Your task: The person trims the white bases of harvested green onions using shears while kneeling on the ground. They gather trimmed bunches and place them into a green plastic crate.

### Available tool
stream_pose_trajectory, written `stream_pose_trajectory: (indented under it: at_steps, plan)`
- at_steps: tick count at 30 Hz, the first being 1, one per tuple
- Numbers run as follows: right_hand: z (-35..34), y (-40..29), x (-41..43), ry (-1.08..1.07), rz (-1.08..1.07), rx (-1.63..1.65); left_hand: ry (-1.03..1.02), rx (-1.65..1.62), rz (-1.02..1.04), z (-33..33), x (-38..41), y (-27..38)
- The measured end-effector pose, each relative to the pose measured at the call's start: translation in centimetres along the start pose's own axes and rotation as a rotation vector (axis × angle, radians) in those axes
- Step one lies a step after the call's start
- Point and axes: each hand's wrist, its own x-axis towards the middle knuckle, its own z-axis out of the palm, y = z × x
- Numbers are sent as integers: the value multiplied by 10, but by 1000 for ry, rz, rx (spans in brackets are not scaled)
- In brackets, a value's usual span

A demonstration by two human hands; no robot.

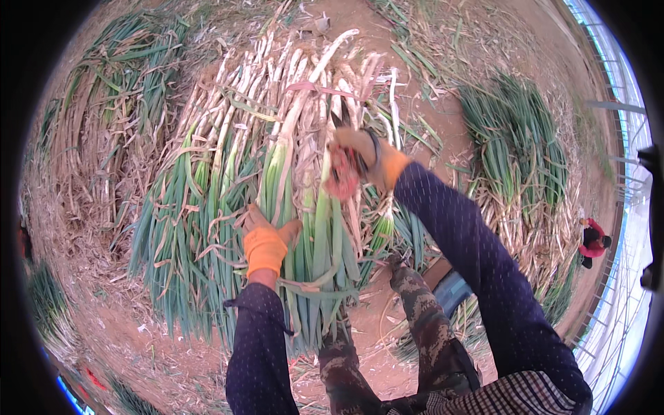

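Note:
A large heap of long green onions lies before me, white stalks pointing away and green leaves towards me. On the leaves rests my left hand in an orange glove, fingers spread. My right hand, also gloved, is closed on scissors with dark blades; a bundle of red-pink ties hangs at the same hand. A pink band crosses the white stalks just beyond the scissors. Whether it goes all the way round them is hidden.
More green onions lie in piles at the left and right. Close to my leg stands a blue object, partly hidden. A person in red is at the far right. Dry leaves litter the soil.

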Motion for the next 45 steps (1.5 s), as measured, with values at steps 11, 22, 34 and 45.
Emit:
stream_pose_trajectory:
  at_steps: [11,22,34,45]
  plan:
    - [-1,122,85,364,444,171,39,28,-94,24,24,2]
    - [-13,87,-118,376,872,1092,108,307,-142,17,-26,75]
    - [41,104,-247,575,964,10,154,-60,507,145,-92,186]
    - [45,87,-235,430,702,-472,-26,427,106,144,-73,-4]
